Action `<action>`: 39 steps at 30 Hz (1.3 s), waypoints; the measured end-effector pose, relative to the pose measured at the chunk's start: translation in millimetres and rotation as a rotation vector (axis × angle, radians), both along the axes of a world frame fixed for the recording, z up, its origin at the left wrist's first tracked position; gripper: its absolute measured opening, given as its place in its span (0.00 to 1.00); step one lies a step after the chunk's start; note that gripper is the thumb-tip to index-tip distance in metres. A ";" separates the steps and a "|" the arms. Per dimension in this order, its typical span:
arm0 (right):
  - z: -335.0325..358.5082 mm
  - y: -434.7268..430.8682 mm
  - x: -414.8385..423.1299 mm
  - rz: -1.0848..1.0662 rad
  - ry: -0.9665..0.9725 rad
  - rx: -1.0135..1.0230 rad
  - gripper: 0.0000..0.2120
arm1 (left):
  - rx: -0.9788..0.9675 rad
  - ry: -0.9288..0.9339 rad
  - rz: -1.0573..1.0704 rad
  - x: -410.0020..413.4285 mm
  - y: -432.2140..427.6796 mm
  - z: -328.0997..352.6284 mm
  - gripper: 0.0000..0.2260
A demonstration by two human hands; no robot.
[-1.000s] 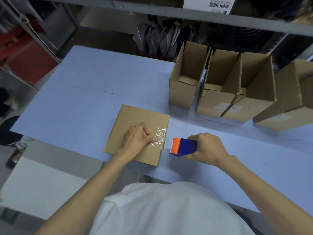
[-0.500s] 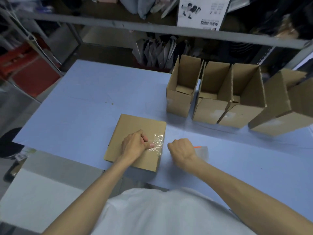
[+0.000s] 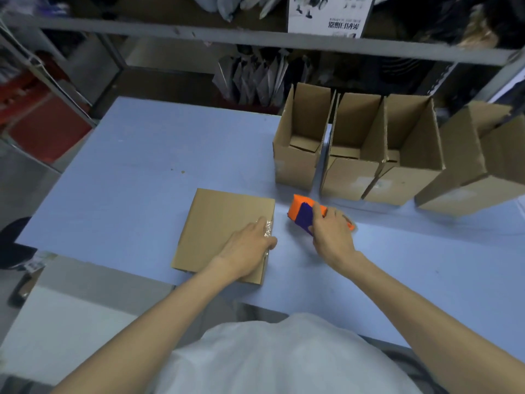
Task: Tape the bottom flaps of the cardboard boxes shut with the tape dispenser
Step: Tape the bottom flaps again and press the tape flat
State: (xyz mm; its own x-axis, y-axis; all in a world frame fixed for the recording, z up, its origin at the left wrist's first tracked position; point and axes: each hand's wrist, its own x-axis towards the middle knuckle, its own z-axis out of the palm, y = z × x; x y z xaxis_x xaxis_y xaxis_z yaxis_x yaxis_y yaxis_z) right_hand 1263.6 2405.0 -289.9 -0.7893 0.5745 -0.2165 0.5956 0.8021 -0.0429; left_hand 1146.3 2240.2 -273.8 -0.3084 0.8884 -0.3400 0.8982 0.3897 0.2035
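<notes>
A cardboard box (image 3: 216, 223) lies bottom-up near the front edge of the blue table (image 3: 142, 172). Clear tape (image 3: 267, 225) shines along its right edge. My left hand (image 3: 247, 248) rests flat on the box's right side, its fingers over the taped edge. To the right of the box, my right hand (image 3: 331, 231) grips the orange and blue tape dispenser (image 3: 302, 213), which sits on or just above the table, apart from the box.
Several open cardboard boxes (image 3: 358, 155) stand in a row at the back right of the table. A metal shelf rail (image 3: 255, 38) runs across above them, with grey bags (image 3: 255, 81) behind. The floor drops off at the left.
My right hand has carried the dispenser away from the box's right edge, farther back and to the right. My left hand has slid to the box's right edge.
</notes>
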 end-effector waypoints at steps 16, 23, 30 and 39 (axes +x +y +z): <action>-48.1 -5.6 12.0 -0.161 0.246 -0.059 0.22 | -0.143 0.068 0.249 -44.7 71.1 -7.3 0.27; -4.6 -45.9 6.3 -0.655 0.166 -0.996 0.26 | 0.524 0.050 0.607 -50.7 71.9 26.3 0.17; 67.7 -23.4 -22.1 -0.856 0.918 -1.272 0.15 | 0.884 -0.304 0.938 -27.7 8.7 64.1 0.23; 70.6 -60.7 -31.0 -0.388 0.766 -0.863 0.40 | 0.491 -0.430 1.089 -7.5 -38.5 45.1 0.44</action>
